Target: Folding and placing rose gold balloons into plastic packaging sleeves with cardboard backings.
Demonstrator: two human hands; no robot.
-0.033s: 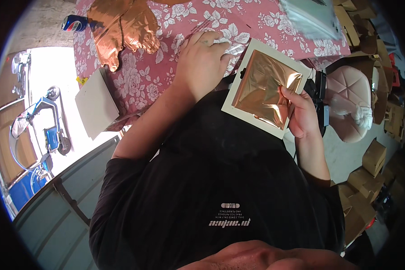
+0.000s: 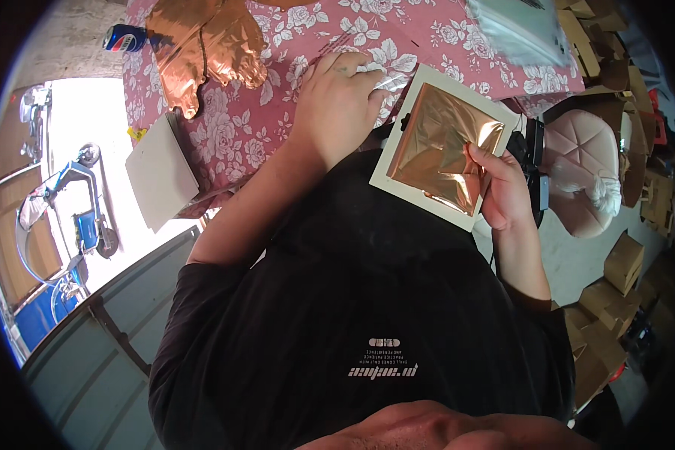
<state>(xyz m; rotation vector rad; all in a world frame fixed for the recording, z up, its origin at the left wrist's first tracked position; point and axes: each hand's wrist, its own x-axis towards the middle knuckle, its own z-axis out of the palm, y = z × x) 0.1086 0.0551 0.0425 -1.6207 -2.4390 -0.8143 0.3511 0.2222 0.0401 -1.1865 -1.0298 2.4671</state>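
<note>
My right hand (image 2: 508,196) grips a cream square card (image 2: 487,109) at its right side, thumb on top and the other fingers mostly hidden behind. On the card lies a folded sheet of shiny copper-coloured foil (image 2: 435,142), creased and flat. My left hand (image 2: 331,105) rests palm down on the floral tablecloth (image 2: 236,127), fingers stretched forward and thumb apart. Clear plastic film (image 2: 392,84) shows by its fingertips; whether the fingers touch it is hard to see. A larger crumpled piece of copper foil (image 2: 202,49) lies on the table at the far left.
A blue drink can (image 2: 124,39) stands beyond the table's left corner. A stack of clear plastic sleeves (image 2: 521,30) lies far right. A white board (image 2: 162,172) leans at the left edge. Right are a pink padded seat (image 2: 581,161) and cardboard boxes (image 2: 607,300); a blue scooter (image 2: 90,217) is outside left.
</note>
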